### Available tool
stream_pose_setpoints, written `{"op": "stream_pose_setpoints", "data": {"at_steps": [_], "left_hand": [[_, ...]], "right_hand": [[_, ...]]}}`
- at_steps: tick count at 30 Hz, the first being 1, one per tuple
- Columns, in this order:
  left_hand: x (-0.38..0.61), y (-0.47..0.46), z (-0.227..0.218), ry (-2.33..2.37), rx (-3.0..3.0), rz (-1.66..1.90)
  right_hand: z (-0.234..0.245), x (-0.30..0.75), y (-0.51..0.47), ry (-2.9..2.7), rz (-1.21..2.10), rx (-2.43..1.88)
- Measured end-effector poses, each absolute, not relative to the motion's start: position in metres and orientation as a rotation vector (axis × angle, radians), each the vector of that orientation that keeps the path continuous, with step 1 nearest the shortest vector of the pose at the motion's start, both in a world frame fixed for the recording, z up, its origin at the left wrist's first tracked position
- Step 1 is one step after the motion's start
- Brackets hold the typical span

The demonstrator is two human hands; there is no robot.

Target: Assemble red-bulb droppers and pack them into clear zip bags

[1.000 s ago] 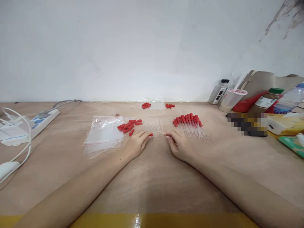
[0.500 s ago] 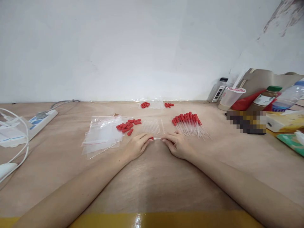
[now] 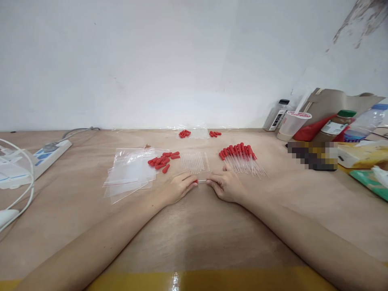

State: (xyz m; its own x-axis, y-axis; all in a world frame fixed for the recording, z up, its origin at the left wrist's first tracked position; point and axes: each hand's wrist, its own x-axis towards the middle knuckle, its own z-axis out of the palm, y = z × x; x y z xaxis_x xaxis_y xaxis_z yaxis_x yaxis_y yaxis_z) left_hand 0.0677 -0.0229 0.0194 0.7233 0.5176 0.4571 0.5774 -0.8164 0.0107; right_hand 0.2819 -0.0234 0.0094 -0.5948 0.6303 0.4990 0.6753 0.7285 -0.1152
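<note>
Between the fingers of my left hand is a red rubber bulb, mostly covered by them. My right hand pinches a thin clear glass tube, whose left end meets the bulb. Just beyond my hands lies a row of bare tubes. Loose red bulbs are heaped to the left of that row. On the right, several droppers with red bulbs fitted on clear tubes lie in a fan.
Clear zip bags overlap on the left. A bag of more tubes and bulbs lies by the wall. At far left sits a power strip with cables. A cup, bottles and a tissue pack stand or lie at right.
My hands have come slightly lower and nearer each other. The tube now lines up end to end with the red bulb, and both stay pinched.
</note>
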Motion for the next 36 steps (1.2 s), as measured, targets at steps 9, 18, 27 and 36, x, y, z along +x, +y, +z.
{"op": "stream_pose_setpoints", "data": {"at_steps": [9,18,27,36], "left_hand": [[0.067,-0.020,0.019,-0.781,-2.739,-0.614],[0.067,-0.020,0.020,-0.693,-2.727,-0.611],[0.064,-0.020,0.017,-0.816,-2.751,-0.786],[0.040,0.002,0.016,-1.342,-2.295,-1.080]], "right_hand": [[0.011,0.274,-0.028,-2.399,-0.128,-0.970],[0.010,0.266,-0.028,-2.393,-0.001,-0.967],[0.030,0.271,-0.033,-2.508,-0.258,-1.031],[0.048,0.320,0.012,-1.895,0.182,-1.700]]}}
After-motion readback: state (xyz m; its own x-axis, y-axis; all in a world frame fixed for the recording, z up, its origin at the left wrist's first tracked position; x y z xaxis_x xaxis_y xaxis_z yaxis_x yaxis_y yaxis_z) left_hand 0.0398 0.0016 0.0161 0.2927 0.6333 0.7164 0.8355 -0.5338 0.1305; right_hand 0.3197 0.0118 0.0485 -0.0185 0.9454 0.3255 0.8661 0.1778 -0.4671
